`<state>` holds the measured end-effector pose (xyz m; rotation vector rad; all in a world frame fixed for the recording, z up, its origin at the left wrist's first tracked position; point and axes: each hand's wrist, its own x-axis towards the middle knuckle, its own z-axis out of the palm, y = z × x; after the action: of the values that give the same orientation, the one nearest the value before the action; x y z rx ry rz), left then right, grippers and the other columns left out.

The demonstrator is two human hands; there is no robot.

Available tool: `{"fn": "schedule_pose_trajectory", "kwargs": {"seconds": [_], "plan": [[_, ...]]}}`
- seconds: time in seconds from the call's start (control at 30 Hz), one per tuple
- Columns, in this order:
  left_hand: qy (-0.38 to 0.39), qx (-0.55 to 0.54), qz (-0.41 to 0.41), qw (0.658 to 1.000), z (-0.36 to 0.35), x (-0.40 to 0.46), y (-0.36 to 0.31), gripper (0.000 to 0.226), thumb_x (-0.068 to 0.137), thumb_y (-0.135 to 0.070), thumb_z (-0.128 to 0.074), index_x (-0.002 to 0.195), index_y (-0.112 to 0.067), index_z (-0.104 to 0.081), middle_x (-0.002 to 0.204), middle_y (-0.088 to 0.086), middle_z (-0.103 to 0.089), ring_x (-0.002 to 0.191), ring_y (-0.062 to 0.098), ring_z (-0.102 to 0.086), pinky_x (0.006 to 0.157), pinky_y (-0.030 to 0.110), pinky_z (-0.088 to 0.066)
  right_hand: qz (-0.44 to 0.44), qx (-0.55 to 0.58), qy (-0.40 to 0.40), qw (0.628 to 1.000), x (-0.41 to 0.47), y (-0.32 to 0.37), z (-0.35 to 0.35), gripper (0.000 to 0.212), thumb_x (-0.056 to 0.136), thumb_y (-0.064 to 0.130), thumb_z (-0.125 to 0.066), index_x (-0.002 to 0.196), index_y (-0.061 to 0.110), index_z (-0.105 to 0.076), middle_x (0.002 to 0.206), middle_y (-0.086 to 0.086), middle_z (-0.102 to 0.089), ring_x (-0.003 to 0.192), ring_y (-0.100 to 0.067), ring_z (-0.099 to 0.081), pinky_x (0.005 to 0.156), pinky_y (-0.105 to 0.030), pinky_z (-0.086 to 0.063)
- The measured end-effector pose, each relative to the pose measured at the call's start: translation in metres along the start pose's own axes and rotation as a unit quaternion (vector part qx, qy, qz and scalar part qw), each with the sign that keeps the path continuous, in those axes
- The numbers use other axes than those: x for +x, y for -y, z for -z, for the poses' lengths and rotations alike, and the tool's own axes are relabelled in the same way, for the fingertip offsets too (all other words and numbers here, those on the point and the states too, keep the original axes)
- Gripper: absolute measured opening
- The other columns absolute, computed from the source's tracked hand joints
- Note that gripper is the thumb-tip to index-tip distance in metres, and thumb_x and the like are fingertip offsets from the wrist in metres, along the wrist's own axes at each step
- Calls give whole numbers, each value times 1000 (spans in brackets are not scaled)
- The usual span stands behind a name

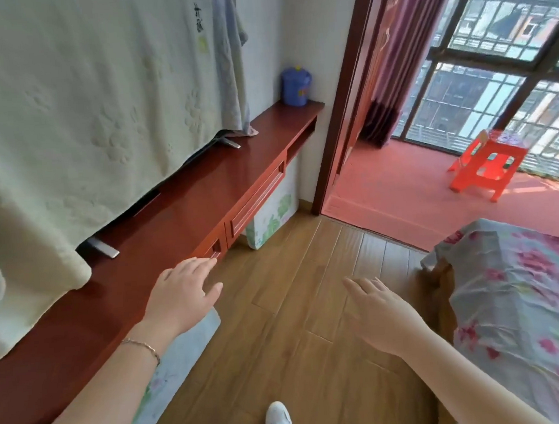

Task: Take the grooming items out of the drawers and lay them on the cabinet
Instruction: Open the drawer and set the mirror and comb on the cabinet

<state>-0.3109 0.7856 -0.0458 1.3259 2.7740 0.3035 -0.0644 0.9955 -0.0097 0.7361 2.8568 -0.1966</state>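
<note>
Left hand [181,293] and right hand [379,309] outstretched — fingers relaxed, palms down.

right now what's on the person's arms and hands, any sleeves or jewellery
Both forearms are bare, with no sleeves in view. The left hand has a thin metallic bracelet at its wrist. The right hand shows no ring, watch or glove.

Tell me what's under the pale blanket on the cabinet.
Under the pale blanket, two silver stand feet and a dark screen edge show on the cabinet. The rest is covered.
</note>
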Motion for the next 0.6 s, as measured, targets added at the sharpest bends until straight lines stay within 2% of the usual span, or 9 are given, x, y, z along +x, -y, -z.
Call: {"fn": "schedule_pose_trajectory", "kwargs": {"seconds": [0.17,0.37,0.5,0.6], "plan": [[-14,-78,119,990,-1,47,28,49,93,-43,-39,138,-23,-40,142,-6,-44,133,12,-36,107,38,-32,110,-21,25,993,101,5,26,61,95,36,-37,149,22,-11,150,5,-24,140,-14,-15,115,-27,-9],[-33,-54,227,972,9,49,71,50,92,-42,-41,137,-21,-41,142,-5,-44,132,12,-37,106,39,-33,231,-56,64,969,201,44,35,61,95,35,-38,148,19,-11,152,1,-22,141,-17,-14,116,-30,-9],[-51,-33,292,954,17,24,82,52,91,-44,-42,138,-21,-40,142,-5,-43,131,12,-38,105,37,-34,332,-78,65,938,243,90,37,60,94,32,-41,146,18,-16,150,2,-25,140,-17,-17,115,-29,-14],[-53,-12,346,936,18,0,82,53,91,-44,-41,139,-21,-38,143,-6,-41,132,12,-37,104,36,-34,414,-111,66,901,265,132,39,63,94,28,-43,148,15,-14,151,-1,-24,141,-18,-16,115,-29,-9]]}}
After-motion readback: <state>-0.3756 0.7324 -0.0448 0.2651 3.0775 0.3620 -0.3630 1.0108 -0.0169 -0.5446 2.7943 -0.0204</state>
